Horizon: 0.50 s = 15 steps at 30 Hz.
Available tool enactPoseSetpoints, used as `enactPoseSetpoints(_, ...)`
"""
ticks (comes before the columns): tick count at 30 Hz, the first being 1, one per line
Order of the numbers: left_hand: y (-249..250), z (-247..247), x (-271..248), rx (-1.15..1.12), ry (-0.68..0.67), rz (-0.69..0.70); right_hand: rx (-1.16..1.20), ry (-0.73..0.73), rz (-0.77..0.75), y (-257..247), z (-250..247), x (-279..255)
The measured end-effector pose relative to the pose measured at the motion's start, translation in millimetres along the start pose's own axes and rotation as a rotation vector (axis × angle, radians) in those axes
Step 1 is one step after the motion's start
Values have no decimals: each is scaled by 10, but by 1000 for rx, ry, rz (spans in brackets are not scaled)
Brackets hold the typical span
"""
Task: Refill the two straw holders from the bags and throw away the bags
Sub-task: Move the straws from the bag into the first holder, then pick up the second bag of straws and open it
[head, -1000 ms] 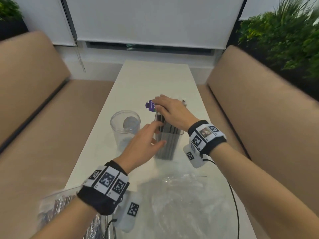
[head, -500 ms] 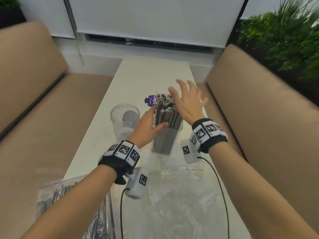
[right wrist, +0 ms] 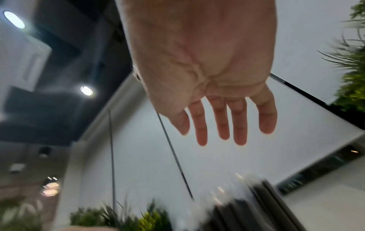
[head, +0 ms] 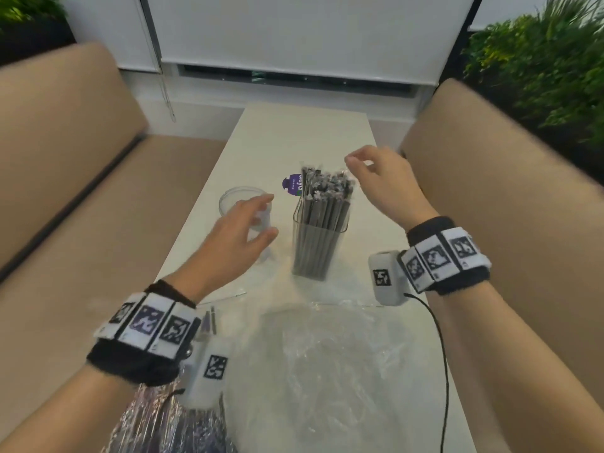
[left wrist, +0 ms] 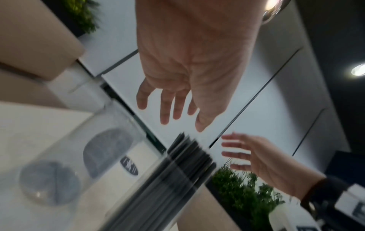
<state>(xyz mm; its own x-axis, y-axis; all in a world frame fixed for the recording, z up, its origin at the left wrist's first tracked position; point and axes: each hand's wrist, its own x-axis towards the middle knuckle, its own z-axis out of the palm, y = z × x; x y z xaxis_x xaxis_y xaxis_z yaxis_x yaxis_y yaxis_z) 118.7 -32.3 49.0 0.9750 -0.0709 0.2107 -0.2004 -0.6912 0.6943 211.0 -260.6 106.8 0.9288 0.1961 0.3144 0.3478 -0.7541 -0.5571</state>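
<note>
Clear plastic: the square straw holder (head: 320,246) stands mid-worktop (head: 294,132), packed with wrapped straws (head: 327,204). Beside it the round holder (head: 243,201) is unfilled. Both the left hand (head: 235,237) and right hand (head: 385,181) hover with fingers apart (holding nothing). An empty bag (head: 327,364) lies nearer.

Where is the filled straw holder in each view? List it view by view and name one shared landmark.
Head: filled straw holder stands at table centre, between the hands.
Left wrist: it runs diagonally along the bottom centre, blurred.
Right wrist: only its straw tops show, bottom right.
Shared landmark: the white window blind behind it.
</note>
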Motion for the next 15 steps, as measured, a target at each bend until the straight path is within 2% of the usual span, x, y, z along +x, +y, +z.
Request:
enactPoseSetpoints(4,-15,-647,-787,-50,53,-27,144,56,-131,-348,-383,-555)
enactPoseSetpoints(8,-405,-1150,-1550,-24,66,-195,399,-79,-185,-733,-306,-1065)
enactPoseSetpoints(11,-1054,-1281,-2048,74,105,-416,447,-294,-157,-1004,183,-1386)
enactPoseSetpoints(13,-1455,-1217,-2295,131,92,-571,338,-497,-159,-1137,665,-1550)
enactPoseSetpoints(15,-1730,-1085,-2451,145,20,-700,228,-703,-121,-1197,1199,-1645)
